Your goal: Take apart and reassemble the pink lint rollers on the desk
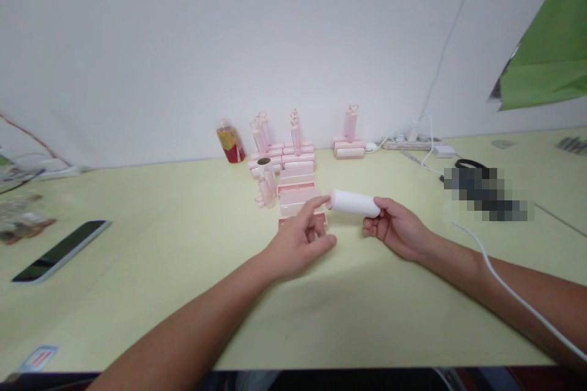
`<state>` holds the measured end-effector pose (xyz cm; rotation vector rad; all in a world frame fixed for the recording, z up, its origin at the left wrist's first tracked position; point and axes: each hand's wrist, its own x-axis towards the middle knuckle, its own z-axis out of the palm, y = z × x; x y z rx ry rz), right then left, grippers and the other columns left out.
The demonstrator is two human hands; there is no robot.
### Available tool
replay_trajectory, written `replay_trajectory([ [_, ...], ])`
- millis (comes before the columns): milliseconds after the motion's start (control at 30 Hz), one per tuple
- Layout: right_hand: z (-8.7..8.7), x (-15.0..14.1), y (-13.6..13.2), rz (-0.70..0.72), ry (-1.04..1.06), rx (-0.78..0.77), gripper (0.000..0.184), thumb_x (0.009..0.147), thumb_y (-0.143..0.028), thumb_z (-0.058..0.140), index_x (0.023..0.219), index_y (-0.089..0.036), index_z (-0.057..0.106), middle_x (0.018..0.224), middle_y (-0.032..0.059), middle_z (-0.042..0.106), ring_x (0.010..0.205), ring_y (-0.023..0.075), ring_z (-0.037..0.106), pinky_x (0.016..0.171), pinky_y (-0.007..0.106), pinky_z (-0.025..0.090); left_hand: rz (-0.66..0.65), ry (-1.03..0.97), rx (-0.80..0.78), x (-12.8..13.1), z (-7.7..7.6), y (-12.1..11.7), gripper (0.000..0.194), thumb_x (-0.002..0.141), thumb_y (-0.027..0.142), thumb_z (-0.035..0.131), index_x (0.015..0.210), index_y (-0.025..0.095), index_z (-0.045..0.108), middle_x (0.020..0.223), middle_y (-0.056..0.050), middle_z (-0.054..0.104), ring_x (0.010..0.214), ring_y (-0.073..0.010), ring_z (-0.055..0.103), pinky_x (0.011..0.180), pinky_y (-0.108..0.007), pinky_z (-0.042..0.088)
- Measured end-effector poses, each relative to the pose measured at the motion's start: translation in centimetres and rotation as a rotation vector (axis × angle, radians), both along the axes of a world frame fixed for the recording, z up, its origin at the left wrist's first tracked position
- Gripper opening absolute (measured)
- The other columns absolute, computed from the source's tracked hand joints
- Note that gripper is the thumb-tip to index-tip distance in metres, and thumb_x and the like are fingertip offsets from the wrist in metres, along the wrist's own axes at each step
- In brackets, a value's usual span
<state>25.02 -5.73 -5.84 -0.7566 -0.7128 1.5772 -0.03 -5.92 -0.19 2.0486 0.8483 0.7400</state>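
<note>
My right hand (398,229) pinches the right end of a white lint roller roll (355,203), held nearly level above the table. At the roll's pinkish left end, the outstretched index finger of my left hand (305,241) touches or almost touches it. My left thumb is spread apart from the fingers, and that hand grips nothing. Behind my left hand are open pink cases (297,200), partly hidden by it. To their left stand a clear pink piece with a loop handle (263,192) and a roll with a dark open end (265,163).
Pink cases with upright handled pieces (296,137) are stacked by the wall, with another stack (350,149) farther right. A red and yellow container (230,142) leans left of them. A phone-like slab (62,250) lies left; a power strip (408,143) and white cable (504,290) are right.
</note>
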Motion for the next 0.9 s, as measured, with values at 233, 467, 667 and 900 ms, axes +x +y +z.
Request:
replay_trajectory([
  [233,-0.1,0.5,0.0,-0.024,-0.028,0.031,0.015,0.089,-0.029,0.056,0.089,-0.015,0.062,0.064,0.0032,0.064,0.055,0.0154,0.06,0.055,0.03,0.055,-0.108,0.163,0.013,-0.1,0.6,-0.6,0.084,0.084,0.023,0.062,0.154,0.029,0.015,0.072,0.005,0.056,0.06,-0.009,0.049,0.058,-0.021,0.037],
  [467,-0.1,0.0,-0.3,-0.009,-0.104,0.094,0.018,0.087,-0.032,0.062,0.086,-0.014,0.063,0.064,0.0041,0.064,0.055,0.016,0.061,0.056,0.03,0.055,-0.039,0.128,0.05,-0.6,-0.1,0.3,0.081,0.084,0.024,0.061,0.153,0.027,0.018,0.075,0.004,0.058,0.06,-0.0091,0.049,0.059,-0.021,0.038],
  [667,0.1,0.0,-0.2,-0.036,-0.059,0.069,0.016,0.088,-0.031,0.061,0.089,-0.015,0.062,0.064,0.003,0.064,0.055,0.0155,0.061,0.056,0.03,0.055,0.038,0.044,0.037,-0.3,-0.2,0.4,0.089,0.085,0.024,0.06,0.154,0.026,0.004,0.082,0.002,0.061,0.058,-0.008,0.048,0.058,-0.021,0.038],
  [900,0.3,0.0,-0.2,-0.036,0.029,-0.014,0.014,0.09,-0.029,0.059,0.094,-0.016,0.061,0.068,0.0013,0.063,0.057,0.0144,0.061,0.056,0.029,0.055,0.006,0.043,0.038,-0.4,-0.4,0.3,0.081,0.086,0.024,0.06,0.153,0.028,0.014,0.077,0.004,0.056,0.058,-0.0076,0.047,0.056,-0.02,0.036],
])
